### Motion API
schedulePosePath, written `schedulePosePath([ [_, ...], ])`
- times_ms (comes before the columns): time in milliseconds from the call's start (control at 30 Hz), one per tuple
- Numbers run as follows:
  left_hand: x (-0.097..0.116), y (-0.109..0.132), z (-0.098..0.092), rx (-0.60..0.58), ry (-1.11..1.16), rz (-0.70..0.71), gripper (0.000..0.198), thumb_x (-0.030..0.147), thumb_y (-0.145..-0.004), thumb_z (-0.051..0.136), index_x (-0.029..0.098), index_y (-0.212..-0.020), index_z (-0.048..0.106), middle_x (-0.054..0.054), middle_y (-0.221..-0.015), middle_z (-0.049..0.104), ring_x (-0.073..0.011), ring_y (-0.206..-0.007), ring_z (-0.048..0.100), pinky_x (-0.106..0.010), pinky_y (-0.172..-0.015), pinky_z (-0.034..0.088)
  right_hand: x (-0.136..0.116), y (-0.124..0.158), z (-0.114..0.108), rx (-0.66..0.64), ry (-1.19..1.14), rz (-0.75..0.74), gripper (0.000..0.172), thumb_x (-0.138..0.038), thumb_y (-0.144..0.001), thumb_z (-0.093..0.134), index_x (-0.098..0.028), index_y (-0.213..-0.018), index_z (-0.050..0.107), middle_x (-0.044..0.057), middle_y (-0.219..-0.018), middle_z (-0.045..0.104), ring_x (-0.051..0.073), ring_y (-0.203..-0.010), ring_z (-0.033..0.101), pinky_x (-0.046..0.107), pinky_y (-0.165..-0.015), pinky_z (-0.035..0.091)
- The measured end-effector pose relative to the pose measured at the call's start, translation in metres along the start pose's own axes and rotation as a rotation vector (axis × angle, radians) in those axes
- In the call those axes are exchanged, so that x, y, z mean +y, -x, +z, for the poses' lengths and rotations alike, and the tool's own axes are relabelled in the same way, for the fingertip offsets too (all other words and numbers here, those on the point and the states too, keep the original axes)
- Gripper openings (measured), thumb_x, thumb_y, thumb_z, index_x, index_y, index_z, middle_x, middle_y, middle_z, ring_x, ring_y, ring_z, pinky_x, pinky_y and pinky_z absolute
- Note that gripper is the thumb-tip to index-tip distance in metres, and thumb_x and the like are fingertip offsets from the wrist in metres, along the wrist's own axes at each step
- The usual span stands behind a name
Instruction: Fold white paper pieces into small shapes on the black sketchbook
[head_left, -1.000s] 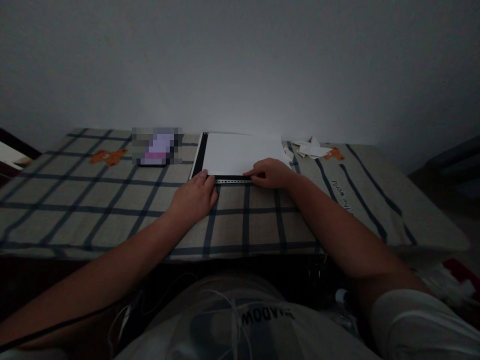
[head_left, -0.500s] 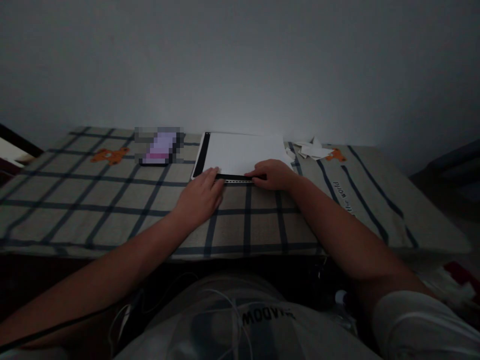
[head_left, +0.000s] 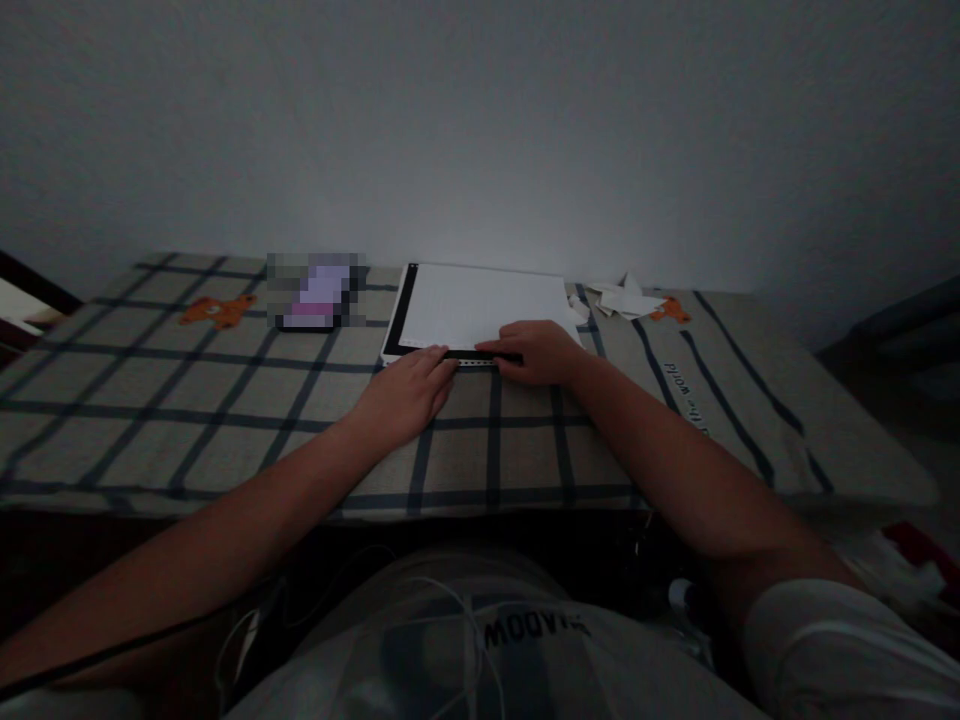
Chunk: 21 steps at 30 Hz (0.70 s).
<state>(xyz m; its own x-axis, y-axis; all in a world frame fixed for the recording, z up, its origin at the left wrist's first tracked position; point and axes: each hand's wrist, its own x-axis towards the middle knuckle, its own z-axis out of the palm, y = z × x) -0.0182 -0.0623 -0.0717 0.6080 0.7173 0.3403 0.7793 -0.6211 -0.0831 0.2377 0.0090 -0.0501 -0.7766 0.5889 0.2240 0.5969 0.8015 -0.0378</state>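
A white sheet (head_left: 480, 300) lies on a flat, pad-like stack (head_left: 405, 310) with a black border along its left and near sides. A row of small holes shows at the stack's near edge. My left hand (head_left: 412, 390) rests at the near-left edge, fingers stretched out and lying flat. Across from it, my right hand (head_left: 536, 352) touches the near edge right of the middle. Its index finger points left along the black border and its thumb lies below, at the holes. Whether these two fingers pinch a sheet is hard to see in the dim light.
A phone (head_left: 319, 295) with a lit screen lies left of the stack. Crumpled white paper scraps (head_left: 626, 298) sit to its right. A checked cloth (head_left: 247, 400) covers the table, with a wall (head_left: 480, 130) behind it. Cables (head_left: 476, 640) hang by my shirt.
Both hands have shifted slightly: my right hand a little left along the near edge, my left hand a little right and nearer. More of the black border shows at the near-left corner.
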Motion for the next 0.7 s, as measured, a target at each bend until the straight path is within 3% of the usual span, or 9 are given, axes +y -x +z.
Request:
schedulePosePath([
  [167, 0.001, -0.004, -0.006, 0.004, -0.028, 0.031, 0.038, 0.022, -0.101, 0.047, 0.008, -0.132, 0.062, -0.018, -0.131, 0.066, -0.0328, -0.117, 0.063, -0.049, -0.101, 0.053, -0.011, -0.005, -0.001, -0.040, 0.044, 0.001, 0.043, -0.037, -0.097, 0.047, -0.030, -0.134, 0.069, 0.006, -0.094, 0.069, 0.020, -0.081, 0.056, 0.032, -0.064, 0.025],
  [333, 0.002, -0.002, -0.008, 0.024, -0.037, 0.069, 0.040, 0.021, -0.101, 0.047, 0.016, -0.138, 0.060, -0.014, -0.141, 0.062, -0.0325, -0.128, 0.058, -0.051, -0.104, 0.047, -0.016, -0.008, -0.003, -0.075, 0.049, 0.019, 0.044, -0.038, -0.099, 0.046, -0.027, -0.137, 0.066, 0.008, -0.101, 0.069, 0.021, -0.086, 0.057, 0.032, -0.064, 0.026],
  [467, 0.001, -0.002, -0.007, 0.013, -0.037, 0.058, 0.040, 0.022, -0.101, 0.047, 0.017, -0.139, 0.060, -0.014, -0.138, 0.065, -0.0316, -0.126, 0.060, -0.049, -0.102, 0.047, -0.019, -0.009, -0.004, -0.080, 0.054, 0.037, 0.043, -0.037, -0.100, 0.044, -0.027, -0.137, 0.066, 0.008, -0.104, 0.069, 0.021, -0.088, 0.058, 0.032, -0.064, 0.026],
  [700, 0.002, -0.003, -0.011, -0.017, -0.064, 0.048, 0.039, 0.027, -0.103, 0.044, 0.017, -0.138, 0.060, -0.011, -0.139, 0.065, -0.0307, -0.125, 0.060, -0.048, -0.102, 0.043, -0.021, -0.011, -0.011, -0.063, 0.092, 0.078, 0.038, -0.037, -0.099, 0.043, -0.025, -0.119, 0.074, 0.007, -0.099, 0.071, 0.021, -0.086, 0.057, 0.032, -0.064, 0.025],
])
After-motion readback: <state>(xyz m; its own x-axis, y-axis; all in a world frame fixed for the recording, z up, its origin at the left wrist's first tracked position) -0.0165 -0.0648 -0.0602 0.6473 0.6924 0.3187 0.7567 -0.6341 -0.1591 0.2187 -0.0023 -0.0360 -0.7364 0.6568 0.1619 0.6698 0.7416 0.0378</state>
